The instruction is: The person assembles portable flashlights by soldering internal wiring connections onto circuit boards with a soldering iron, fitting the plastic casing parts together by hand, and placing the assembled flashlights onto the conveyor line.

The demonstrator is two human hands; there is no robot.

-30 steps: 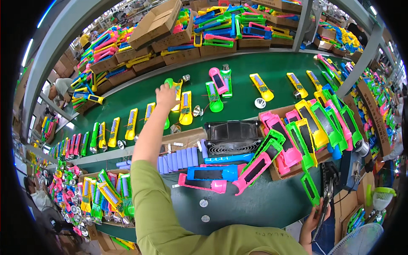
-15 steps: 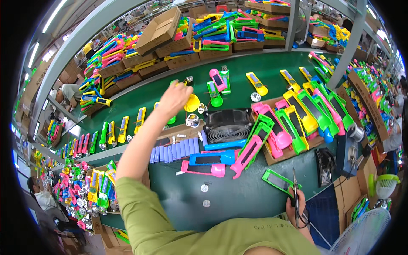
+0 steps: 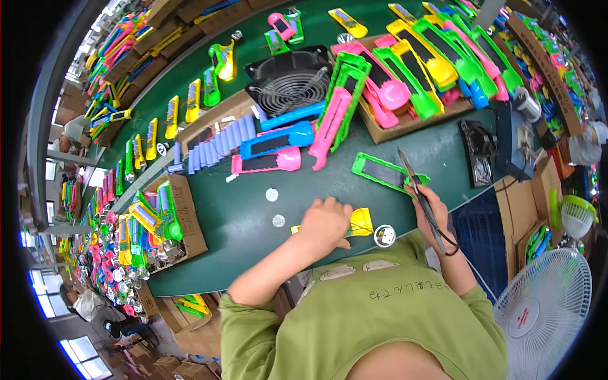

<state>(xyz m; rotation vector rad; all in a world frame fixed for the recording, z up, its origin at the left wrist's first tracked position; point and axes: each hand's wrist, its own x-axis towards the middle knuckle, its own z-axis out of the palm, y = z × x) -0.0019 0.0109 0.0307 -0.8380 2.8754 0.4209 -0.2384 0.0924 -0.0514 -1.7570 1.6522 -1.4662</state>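
Left hand (image 3: 326, 223) pressed down flat, fingers closed over yellow plastic flashlight shell (image 3: 361, 221) on green table (image 3: 228, 221), near front edge. Right hand (image 3: 434, 212) wrapped tight round thin black-handled soldering iron (image 3: 415, 187), tip up toward 11 o'clock. Risk, judged: hot tip close to green plastic frame (image 3: 386, 172) at 12 o'clock, could scorch it; trailing cord might snag. Small round silver reflector (image 3: 384, 235) just at 3 o'clock of shell, easily knocked off. Black square fan (image 3: 291, 79) and cardboard tray of coloured housings (image 3: 411, 123) crowded 12 o'clock.

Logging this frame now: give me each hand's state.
Left hand: closed over the yellow part, pressing it to the table.
Right hand: closed, holding the soldering iron.
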